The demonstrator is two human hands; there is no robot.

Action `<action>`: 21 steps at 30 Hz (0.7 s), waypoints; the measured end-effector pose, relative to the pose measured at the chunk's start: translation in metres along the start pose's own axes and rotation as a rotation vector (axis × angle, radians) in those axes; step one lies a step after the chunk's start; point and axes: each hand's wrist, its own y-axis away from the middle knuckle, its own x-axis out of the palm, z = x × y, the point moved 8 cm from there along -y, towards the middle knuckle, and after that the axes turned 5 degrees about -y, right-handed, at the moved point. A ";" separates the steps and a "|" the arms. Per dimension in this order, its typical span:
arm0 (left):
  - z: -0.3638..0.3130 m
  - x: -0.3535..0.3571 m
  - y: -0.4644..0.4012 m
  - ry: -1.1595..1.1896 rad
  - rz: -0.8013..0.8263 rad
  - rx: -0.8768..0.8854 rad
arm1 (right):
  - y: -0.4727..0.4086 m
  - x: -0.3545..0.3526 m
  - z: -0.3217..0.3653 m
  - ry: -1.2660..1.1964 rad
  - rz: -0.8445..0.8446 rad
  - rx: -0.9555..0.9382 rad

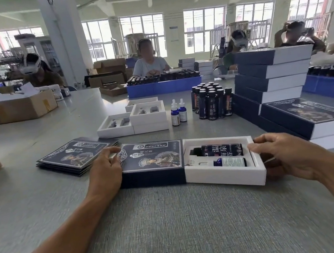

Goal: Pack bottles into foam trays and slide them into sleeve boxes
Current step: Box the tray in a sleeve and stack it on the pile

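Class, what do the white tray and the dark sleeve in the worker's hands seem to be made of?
Tray: likely foam, matte white, with thick soft-edged walls and cut-out pockets. Sleeve: probably printed cardboard, dark blue, with a crisp folded edge and a slight sheen.

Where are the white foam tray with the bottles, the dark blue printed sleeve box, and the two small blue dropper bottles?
White foam tray (220, 175): head view, near front wall.
Dark blue printed sleeve box (150, 155): head view, top face.
Two small blue dropper bottles (178, 114): head view, between their bodies.
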 end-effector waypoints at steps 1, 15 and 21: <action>0.000 0.000 0.000 0.006 -0.005 -0.003 | 0.001 -0.002 0.000 0.003 0.003 0.009; 0.001 0.008 -0.002 0.001 0.076 -0.006 | 0.003 -0.003 0.007 0.232 -0.005 -0.034; -0.032 0.041 0.019 -0.011 0.264 0.065 | 0.007 0.050 0.015 0.209 0.082 -0.131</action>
